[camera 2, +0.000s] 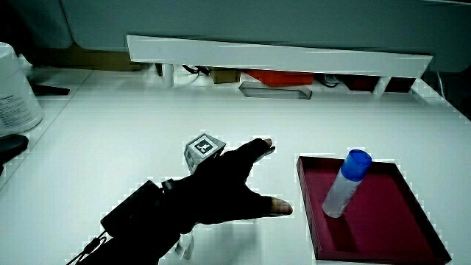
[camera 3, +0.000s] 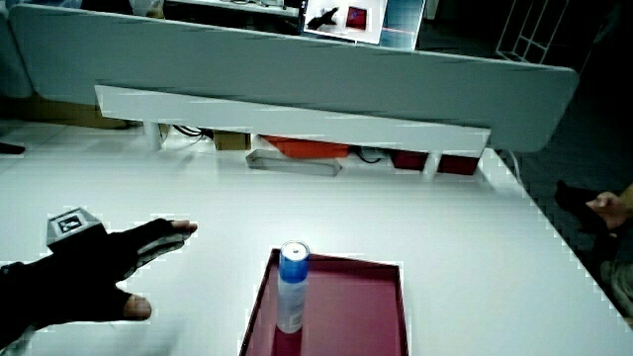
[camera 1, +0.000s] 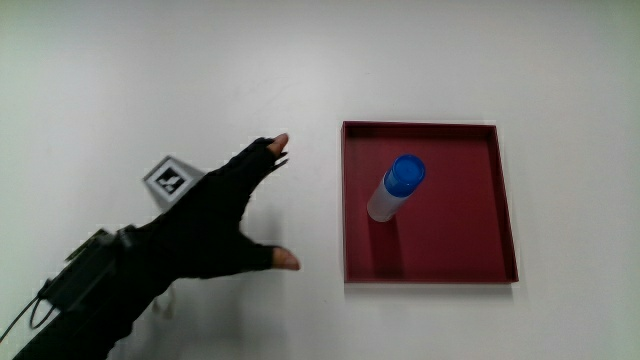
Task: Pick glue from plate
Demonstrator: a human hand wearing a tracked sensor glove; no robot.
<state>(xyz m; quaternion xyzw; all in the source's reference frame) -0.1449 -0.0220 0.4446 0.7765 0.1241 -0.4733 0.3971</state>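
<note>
Hands (camera 1: 215, 215) spread and holding nothing, beside the red plate (camera 1: 470, 260) where the glue (camera 1: 396, 187) stands.

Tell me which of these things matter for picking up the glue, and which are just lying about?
Part of the job:
- glue with a blue cap, standing upright
- red plate it stands in
- hand, fingers spread, over the bare table beside the plate

Just lying about:
- white container at the table's edge
- low partition
</note>
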